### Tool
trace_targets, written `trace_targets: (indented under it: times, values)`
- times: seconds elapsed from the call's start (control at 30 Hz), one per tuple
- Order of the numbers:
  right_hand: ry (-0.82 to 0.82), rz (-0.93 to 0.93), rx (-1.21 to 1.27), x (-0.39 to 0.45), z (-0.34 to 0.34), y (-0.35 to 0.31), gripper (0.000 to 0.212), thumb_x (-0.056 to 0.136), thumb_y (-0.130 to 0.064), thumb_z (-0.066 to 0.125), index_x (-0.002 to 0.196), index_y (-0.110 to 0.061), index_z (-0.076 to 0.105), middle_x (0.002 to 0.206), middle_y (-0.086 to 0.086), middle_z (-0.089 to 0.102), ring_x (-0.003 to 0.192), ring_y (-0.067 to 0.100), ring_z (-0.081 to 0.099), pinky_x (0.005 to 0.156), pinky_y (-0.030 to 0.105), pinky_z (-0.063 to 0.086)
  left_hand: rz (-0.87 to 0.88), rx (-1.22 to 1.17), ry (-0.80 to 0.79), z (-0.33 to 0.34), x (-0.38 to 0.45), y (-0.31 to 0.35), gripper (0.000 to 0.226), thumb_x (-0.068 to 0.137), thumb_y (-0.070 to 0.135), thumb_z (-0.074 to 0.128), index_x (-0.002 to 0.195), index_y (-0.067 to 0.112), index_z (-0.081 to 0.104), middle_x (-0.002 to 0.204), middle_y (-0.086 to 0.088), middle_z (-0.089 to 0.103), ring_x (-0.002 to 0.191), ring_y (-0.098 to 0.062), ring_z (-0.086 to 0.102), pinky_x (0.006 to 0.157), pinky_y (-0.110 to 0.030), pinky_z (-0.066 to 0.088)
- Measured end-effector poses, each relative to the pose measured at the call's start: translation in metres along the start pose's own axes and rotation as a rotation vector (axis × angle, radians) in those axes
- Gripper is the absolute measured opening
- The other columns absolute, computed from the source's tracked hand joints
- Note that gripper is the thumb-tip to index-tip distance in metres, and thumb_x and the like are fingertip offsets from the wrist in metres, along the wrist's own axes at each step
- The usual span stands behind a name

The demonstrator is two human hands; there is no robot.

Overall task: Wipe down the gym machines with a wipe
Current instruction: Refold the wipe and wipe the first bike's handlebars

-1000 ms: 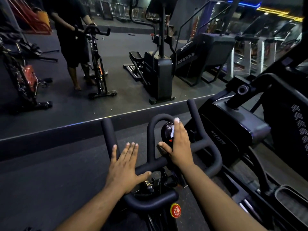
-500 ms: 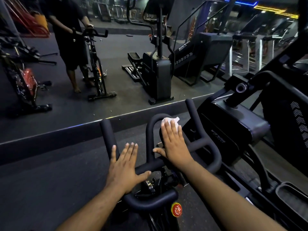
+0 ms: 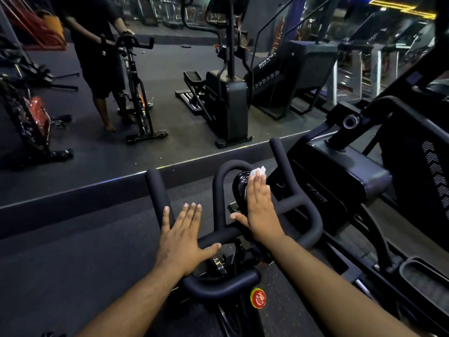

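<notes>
Your left hand (image 3: 184,235) is lying flat on the left side of the spin bike's black handlebar (image 3: 307,216), fingers straight and held close together, thumb spread out along the crossbar. To its right, your right hand (image 3: 262,207) is pressing a white wipe (image 3: 258,171) against the glossy black console (image 3: 240,188) inside the centre loop, fingers straight and together, thumb sticking out to the left. The wipe is peeking out beyond your fingertips (image 3: 257,179). A black stepper machine (image 3: 337,176) is standing just beside the bike on the right.

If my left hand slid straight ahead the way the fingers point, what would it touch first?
Probably the left handlebar horn: the left hand lies flat with its fingers aimed up beside it. Depth is unclear, so it might pass just alongside.
</notes>
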State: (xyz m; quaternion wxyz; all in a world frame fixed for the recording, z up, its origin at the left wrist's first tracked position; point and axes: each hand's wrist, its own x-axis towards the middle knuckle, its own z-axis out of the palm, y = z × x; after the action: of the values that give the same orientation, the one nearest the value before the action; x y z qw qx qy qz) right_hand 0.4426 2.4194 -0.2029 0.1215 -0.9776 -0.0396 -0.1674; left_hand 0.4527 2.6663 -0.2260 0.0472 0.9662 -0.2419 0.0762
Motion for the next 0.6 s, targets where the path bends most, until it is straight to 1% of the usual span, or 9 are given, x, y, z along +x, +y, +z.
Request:
trace_targets:
  times: [0.1, 0.17, 0.23, 0.33, 0.4, 0.43, 0.5, 0.57, 0.6]
  values:
    - [0.02, -0.16, -0.128, -0.007, 0.007, 0.003, 0.102, 0.094, -0.07, 0.036, 0.159, -0.007, -0.01, 0.167, 0.012, -0.019, 0.155, 0.035, -0.008, 0.125, 0.049, 0.003, -0.001, -0.003, -0.005, 0.0, -0.001, 0.001, 0.113, 0.081, 0.093, 0.019, 0.162, 0.015, 0.012, 0.169, 0.0, 0.015, 0.156, -0.014, 0.007, 0.122, -0.062, -0.009]
    - [0.039, -0.249, -0.196, -0.016, 0.01, 0.011, 0.089, 0.1, -0.057, 0.04, 0.159, -0.005, -0.001, 0.168, 0.015, -0.003, 0.155, 0.035, 0.004, 0.124, 0.05, 0.016, 0.0, -0.008, -0.01, -0.001, 0.0, 0.0, 0.113, 0.08, 0.093, 0.017, 0.162, 0.016, 0.008, 0.17, -0.001, 0.01, 0.156, -0.014, 0.003, 0.122, -0.061, -0.01]
    - [0.078, -0.289, -0.16, -0.023, 0.006, 0.019, 0.074, 0.104, -0.042, 0.043, 0.159, -0.002, 0.011, 0.166, 0.017, 0.013, 0.154, 0.034, 0.012, 0.125, 0.044, 0.018, 0.003, -0.009, -0.017, -0.002, 0.0, 0.0, 0.112, 0.08, 0.093, 0.014, 0.162, 0.016, 0.004, 0.17, 0.0, 0.005, 0.156, -0.014, -0.001, 0.122, -0.06, -0.013]
    - [0.056, -0.205, 0.018, -0.038, -0.008, 0.023, 0.066, 0.095, -0.012, 0.054, 0.157, -0.007, 0.03, 0.164, 0.014, 0.024, 0.154, 0.025, 0.016, 0.124, 0.028, 0.015, 0.003, -0.014, -0.017, 0.0, 0.0, 0.0, 0.111, 0.081, 0.092, 0.016, 0.162, 0.015, 0.01, 0.17, -0.002, 0.011, 0.156, -0.015, 0.006, 0.122, -0.062, -0.009]
    - [0.045, -0.077, 0.119, -0.051, -0.012, 0.024, 0.073, 0.084, -0.007, 0.063, 0.153, -0.009, 0.04, 0.161, 0.011, 0.034, 0.15, 0.021, 0.028, 0.119, 0.022, 0.025, -0.002, -0.016, -0.025, -0.001, 0.0, -0.001, 0.111, 0.082, 0.093, 0.016, 0.162, 0.016, 0.008, 0.17, -0.002, 0.01, 0.156, -0.015, 0.005, 0.122, -0.062, -0.01]
    - [0.051, 0.0, 0.14, -0.057, -0.012, 0.024, 0.074, 0.08, -0.004, 0.066, 0.15, -0.01, 0.045, 0.157, 0.011, 0.041, 0.145, 0.022, 0.038, 0.114, 0.024, 0.033, -0.001, -0.01, -0.032, -0.002, -0.001, 0.0, 0.112, 0.081, 0.093, 0.015, 0.162, 0.017, 0.004, 0.17, -0.001, 0.005, 0.156, -0.014, 0.001, 0.122, -0.061, -0.013]
    - [0.071, 0.103, 0.121, -0.067, -0.008, 0.021, 0.074, 0.072, 0.008, 0.068, 0.143, -0.008, 0.055, 0.147, 0.013, 0.054, 0.134, 0.028, 0.053, 0.107, 0.039, 0.045, 0.001, -0.013, -0.024, -0.004, -0.001, 0.001, 0.111, 0.081, 0.093, 0.013, 0.161, 0.018, -0.003, 0.17, 0.0, -0.002, 0.156, -0.014, -0.006, 0.12, -0.06, -0.017]
    - [0.097, 0.126, 0.046, -0.069, -0.001, 0.019, 0.065, 0.072, 0.008, 0.062, 0.136, -0.005, 0.06, 0.138, 0.014, 0.061, 0.129, 0.032, 0.059, 0.109, 0.054, 0.043, 0.004, -0.006, -0.024, -0.005, 0.0, 0.001, 0.111, 0.082, 0.093, 0.012, 0.161, 0.018, -0.009, 0.17, 0.0, -0.008, 0.156, -0.013, -0.01, 0.119, -0.059, -0.02]
    - [0.096, 0.158, 0.034, -0.069, 0.002, 0.014, 0.063, 0.073, 0.004, 0.055, 0.135, -0.006, 0.061, 0.137, 0.014, 0.062, 0.129, 0.032, 0.058, 0.112, 0.054, 0.039, 0.002, -0.004, -0.028, -0.005, -0.001, 0.001, 0.111, 0.081, 0.093, 0.011, 0.16, 0.018, -0.011, 0.17, 0.0, -0.009, 0.155, -0.013, -0.012, 0.119, -0.059, -0.021]
